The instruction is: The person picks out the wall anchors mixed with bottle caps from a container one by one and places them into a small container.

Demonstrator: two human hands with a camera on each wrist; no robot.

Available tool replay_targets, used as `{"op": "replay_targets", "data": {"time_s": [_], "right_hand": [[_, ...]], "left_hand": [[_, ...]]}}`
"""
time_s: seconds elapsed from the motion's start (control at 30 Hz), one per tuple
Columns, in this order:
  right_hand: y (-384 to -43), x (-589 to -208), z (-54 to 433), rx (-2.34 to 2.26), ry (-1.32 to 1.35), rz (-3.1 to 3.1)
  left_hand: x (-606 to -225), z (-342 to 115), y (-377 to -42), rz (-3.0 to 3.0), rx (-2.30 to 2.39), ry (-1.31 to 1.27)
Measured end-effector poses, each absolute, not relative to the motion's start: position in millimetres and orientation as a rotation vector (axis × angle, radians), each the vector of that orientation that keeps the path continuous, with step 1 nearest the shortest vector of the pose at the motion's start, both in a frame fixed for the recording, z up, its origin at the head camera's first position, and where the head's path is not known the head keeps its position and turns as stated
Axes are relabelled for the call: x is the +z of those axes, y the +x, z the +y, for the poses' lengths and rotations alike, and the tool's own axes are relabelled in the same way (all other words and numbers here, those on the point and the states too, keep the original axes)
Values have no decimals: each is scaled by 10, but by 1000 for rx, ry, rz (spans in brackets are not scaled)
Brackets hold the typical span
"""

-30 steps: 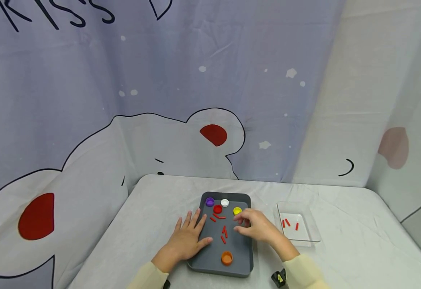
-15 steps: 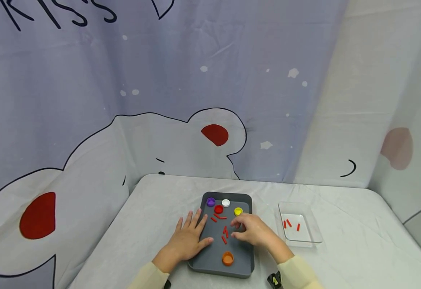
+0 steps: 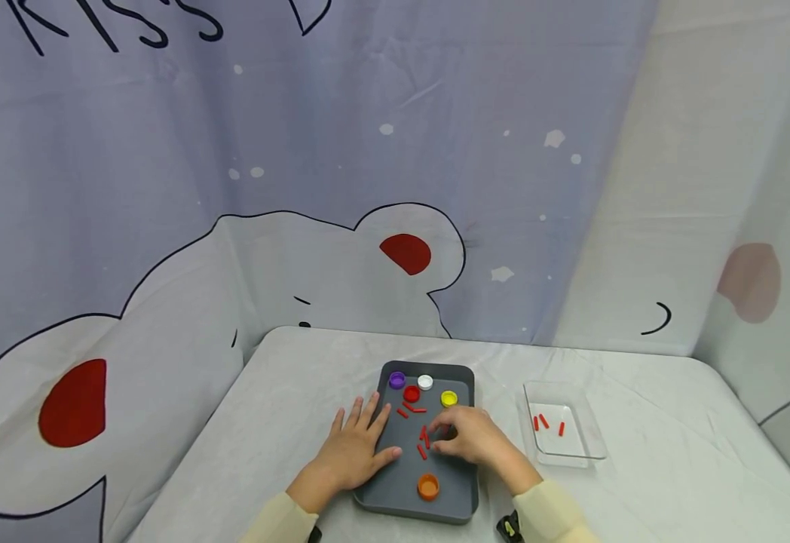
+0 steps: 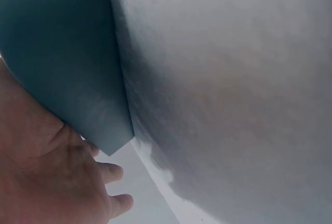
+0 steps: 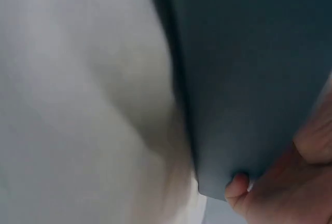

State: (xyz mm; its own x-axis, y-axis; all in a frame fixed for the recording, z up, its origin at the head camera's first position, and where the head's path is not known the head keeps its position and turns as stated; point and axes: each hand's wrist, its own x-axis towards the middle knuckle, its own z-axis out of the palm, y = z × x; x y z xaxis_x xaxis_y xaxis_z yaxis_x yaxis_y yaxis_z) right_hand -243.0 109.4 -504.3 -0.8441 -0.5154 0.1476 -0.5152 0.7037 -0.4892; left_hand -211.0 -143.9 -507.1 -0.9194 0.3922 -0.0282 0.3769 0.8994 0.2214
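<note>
Three red sticks point(image 3: 421, 452) lie mid-tray, just beside fingertips of right hand point(image 3: 474, 435), thumb and forefinger narrowly apart; whether anything is pinched, cannot tell. Left hand point(image 3: 350, 453), fingers spread wide, lies across left edge of gray tray point(image 3: 391, 498), likely steadying it. Orange cup point(image 3: 428, 487) sits toward near edge.

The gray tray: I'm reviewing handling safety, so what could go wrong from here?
The right hand is very close to the clustered red sticks, so it might nudge neighboring ones. The left hand lies across the left edge of the gray tray; pressing harder there could perhaps shift it.
</note>
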Motion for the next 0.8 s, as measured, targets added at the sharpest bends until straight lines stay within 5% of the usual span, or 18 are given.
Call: {"op": "replay_targets", "data": {"time_s": [0.8], "right_hand": [[-2420,-5101,961,-653,-751,3003]], "left_hand": [[-5073,-1419,-2105,2998,296,599]]}}
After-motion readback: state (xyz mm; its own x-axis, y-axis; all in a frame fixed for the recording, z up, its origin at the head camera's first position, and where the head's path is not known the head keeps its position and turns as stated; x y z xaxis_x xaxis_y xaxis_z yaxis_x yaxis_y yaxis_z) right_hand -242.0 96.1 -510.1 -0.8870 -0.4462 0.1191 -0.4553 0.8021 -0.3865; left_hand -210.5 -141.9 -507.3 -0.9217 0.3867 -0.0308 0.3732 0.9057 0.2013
